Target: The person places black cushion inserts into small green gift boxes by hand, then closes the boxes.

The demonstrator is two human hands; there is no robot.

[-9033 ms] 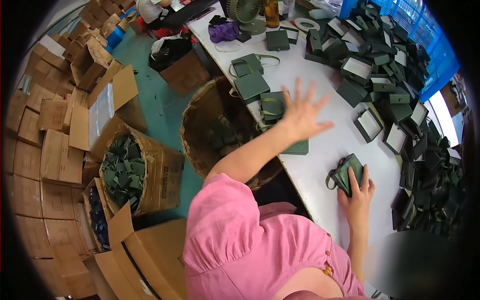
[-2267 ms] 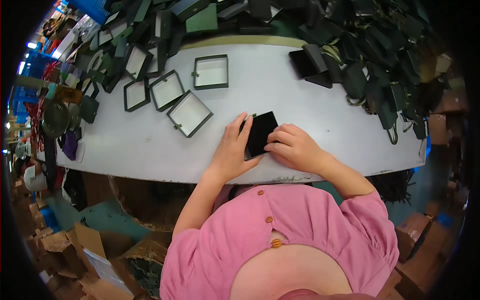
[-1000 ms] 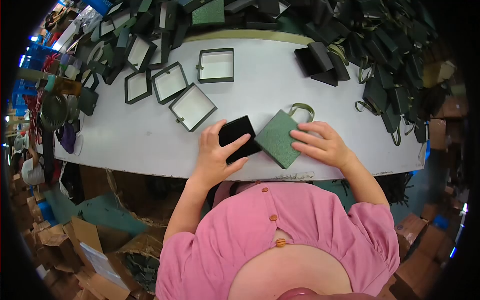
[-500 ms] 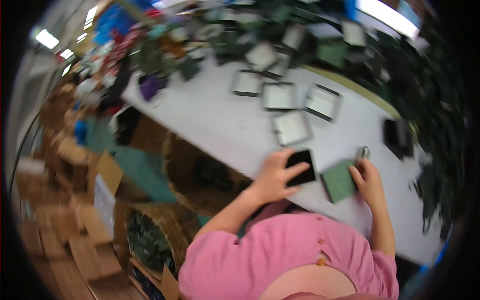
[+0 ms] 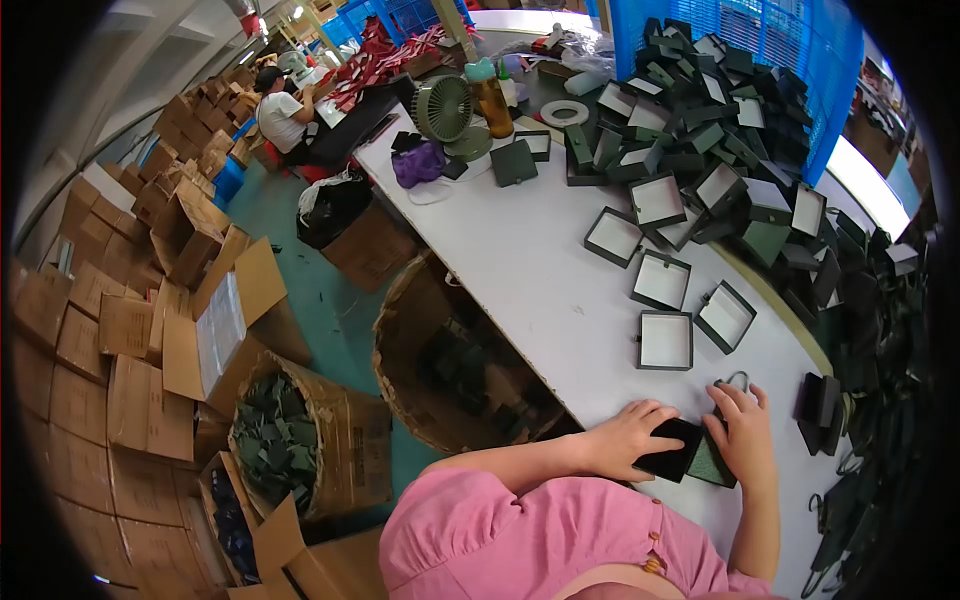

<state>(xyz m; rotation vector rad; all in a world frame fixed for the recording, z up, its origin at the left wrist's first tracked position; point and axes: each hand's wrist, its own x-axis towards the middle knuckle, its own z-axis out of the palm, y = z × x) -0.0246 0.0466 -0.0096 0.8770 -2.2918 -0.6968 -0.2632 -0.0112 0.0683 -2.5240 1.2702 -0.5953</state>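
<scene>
My left hand [image 5: 630, 442] grips a flat black square pad [image 5: 672, 452] near the table's front edge, its fingers over the pad's left side. Right beside it, a green box [image 5: 711, 464] lies on the table, partly covered by the pad and by my fingers. My right hand [image 5: 742, 432] holds the box from its right side, thumb over the edge and fingers bent at the back. A small ribbon loop [image 5: 738, 379] sticks up behind those fingers. Just beyond stand several open dark-green trays with white insides, the nearest being a square tray [image 5: 665, 340].
A heap of dark-green boxes [image 5: 700, 130] fills the table's back right. A green fan [image 5: 443, 107], an amber bottle [image 5: 490, 102] and a purple cloth [image 5: 418, 164] stand farther left. Cartons [image 5: 150, 405] and a large bin [image 5: 385, 345] line the left floor. A person [image 5: 282, 115] sits beyond.
The view has swung and sharpened. My left hand has brought the black pad against the green box, which now lies partly under it. My right hand stays at the box.
</scene>
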